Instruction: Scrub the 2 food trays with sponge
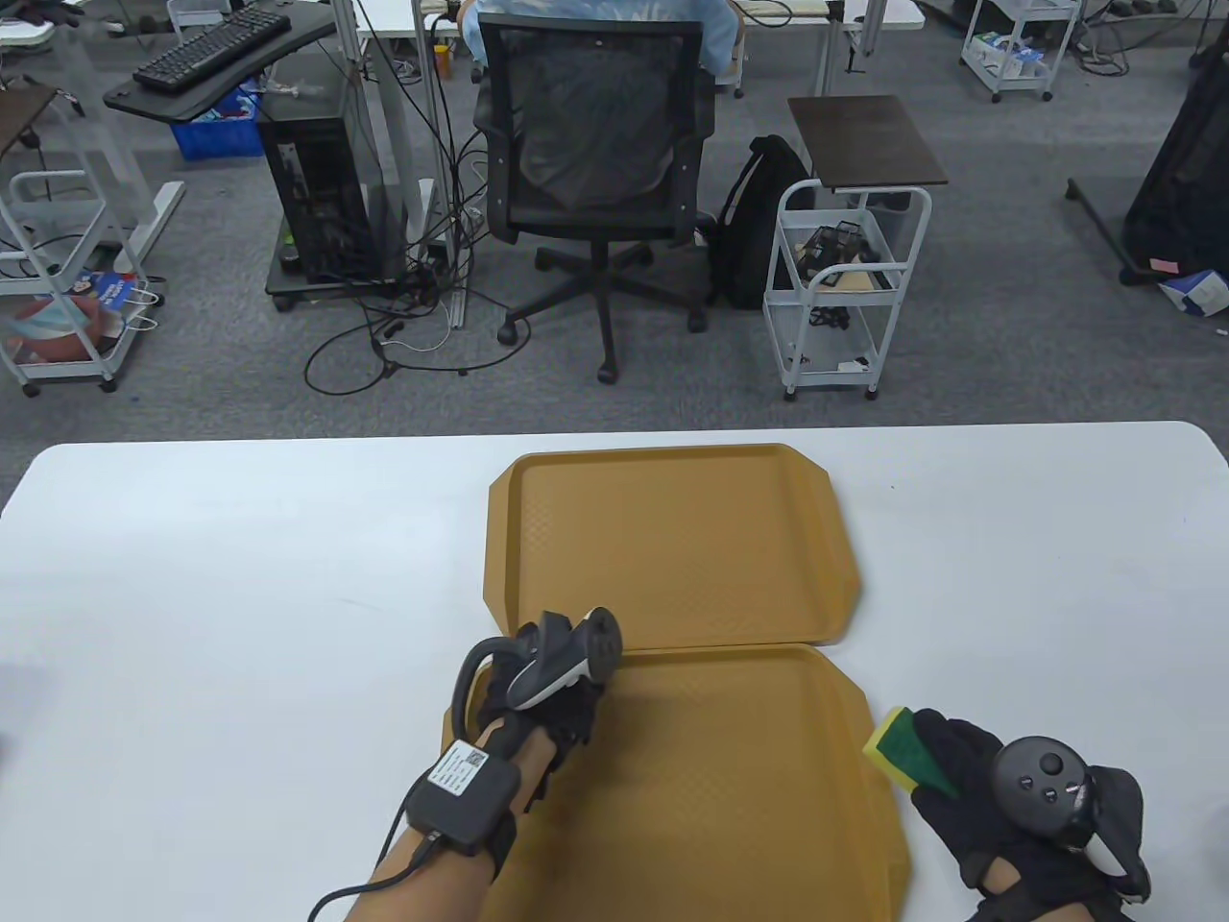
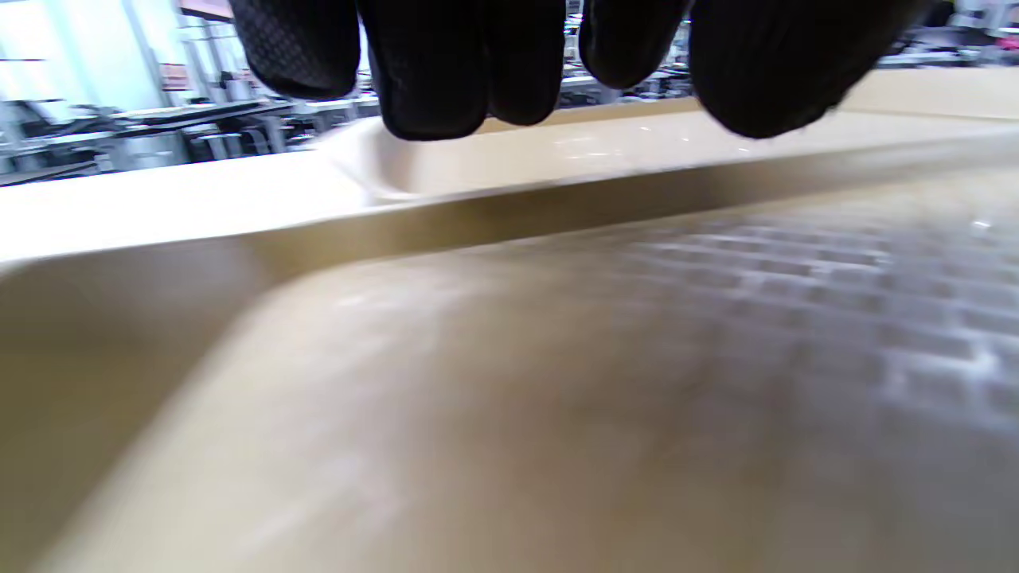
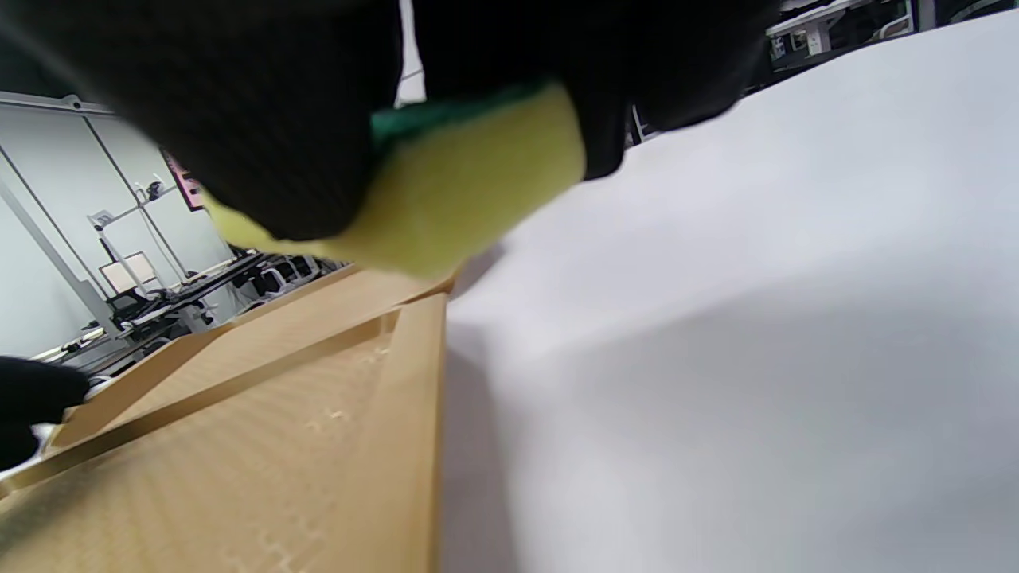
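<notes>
Two tan food trays lie on the white worktop (image 1: 240, 576), one behind the other with their long edges touching. The far tray (image 1: 672, 543) sits toward the worktop's back edge; the near tray (image 1: 730, 768) sits toward the person. Both have a moulded grid texture on the floor, seen close up in the left wrist view; no brand or lettering can be read on either tray. The left hand (image 1: 538, 691) hovers over the near tray's far left corner, with the tracker on its back. Its gloved fingers (image 2: 430, 72) hang down loosely curled just above the rim between the trays, and this grip holds nothing. A black module (image 1: 461, 792) strapped at the left wrist carries a white label with a QR-type code; its print is too small to read. The right hand (image 1: 1018, 807) is at the near tray's right edge, over the worktop. Its grip is closed on the sponge (image 1: 903, 749), yellow foam with a green scouring face: the fingers lie across the green top and the thumb (image 3: 263, 119) presses the yellow side. The sponge's free corner sits at the near tray's right rim; contact cannot be confirmed. Beyond the worktop stand an office chair (image 1: 595, 163), a white cart (image 1: 845, 288) and a keyboard (image 1: 211, 43).
</notes>
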Demonstrator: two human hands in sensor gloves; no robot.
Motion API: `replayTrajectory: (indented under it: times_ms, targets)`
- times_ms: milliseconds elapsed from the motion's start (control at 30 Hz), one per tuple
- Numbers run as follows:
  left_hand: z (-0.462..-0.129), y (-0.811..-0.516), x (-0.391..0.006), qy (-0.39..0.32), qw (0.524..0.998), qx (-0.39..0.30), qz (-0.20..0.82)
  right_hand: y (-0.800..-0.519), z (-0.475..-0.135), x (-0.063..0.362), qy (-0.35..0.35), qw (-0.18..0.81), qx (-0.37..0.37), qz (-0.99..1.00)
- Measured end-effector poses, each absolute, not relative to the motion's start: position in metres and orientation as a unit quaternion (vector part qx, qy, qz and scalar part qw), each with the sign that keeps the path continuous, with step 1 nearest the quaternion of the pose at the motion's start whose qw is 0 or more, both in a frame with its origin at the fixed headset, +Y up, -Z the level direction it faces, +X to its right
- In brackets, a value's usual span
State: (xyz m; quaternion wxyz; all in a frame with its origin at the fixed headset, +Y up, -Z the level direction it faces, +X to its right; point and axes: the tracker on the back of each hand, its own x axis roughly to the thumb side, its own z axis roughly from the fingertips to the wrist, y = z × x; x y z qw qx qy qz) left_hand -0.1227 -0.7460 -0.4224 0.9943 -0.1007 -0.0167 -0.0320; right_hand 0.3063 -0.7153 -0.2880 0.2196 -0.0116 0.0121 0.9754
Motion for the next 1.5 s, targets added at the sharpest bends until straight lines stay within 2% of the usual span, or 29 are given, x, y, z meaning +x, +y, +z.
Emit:
replayTrajectory:
  times_ms: [133, 300, 467, 533, 667, 1067, 1167, 1333, 1500]
  targets:
    - [-0.391, -0.746, -0.18, 0.066, 0.985, -0.158, 0.02, -0.722, -0.291, 0.304, 0.018, 0.215, -0.023, 0.976]
    - [-0.354, -0.751, -0.219, 0.111, 0.973, -0.183, 0.082, -0.73, -0.294, 0.295, 0.025, 0.207, -0.038, 0.977]
    - [-0.332, -0.765, -0.238, 0.094, 0.95, -0.253, 0.158, -0.737, -0.298, 0.28, 0.029, 0.198, -0.056, 0.978]
    - [-0.326, -0.77, -0.247, 0.085, 0.949, -0.232, 0.194, -0.74, -0.303, 0.27, 0.027, 0.184, -0.065, 0.98]
    - [-0.328, -0.777, -0.255, 0.086, 0.931, -0.253, 0.25, -0.742, -0.317, 0.249, 0.031, 0.141, -0.066, 0.987]
    - [-0.329, -0.783, -0.259, 0.089, 0.914, -0.256, 0.302, -0.748, -0.384, 0.181, 0.0, 0.016, -0.108, 0.994]
    - [-0.33, -0.782, -0.258, 0.096, 0.912, -0.258, 0.304, -0.753, -0.391, 0.175, -0.004, -0.013, -0.117, 0.993]
    - [-0.335, -0.781, -0.257, 0.103, 0.914, -0.263, 0.292, -0.757, -0.395, 0.173, 0.041, -0.043, -0.117, 0.991]
    - [-0.337, -0.783, -0.258, 0.098, 0.908, -0.277, 0.298, -0.755, -0.401, 0.173, 0.048, -0.033, -0.106, 0.993]
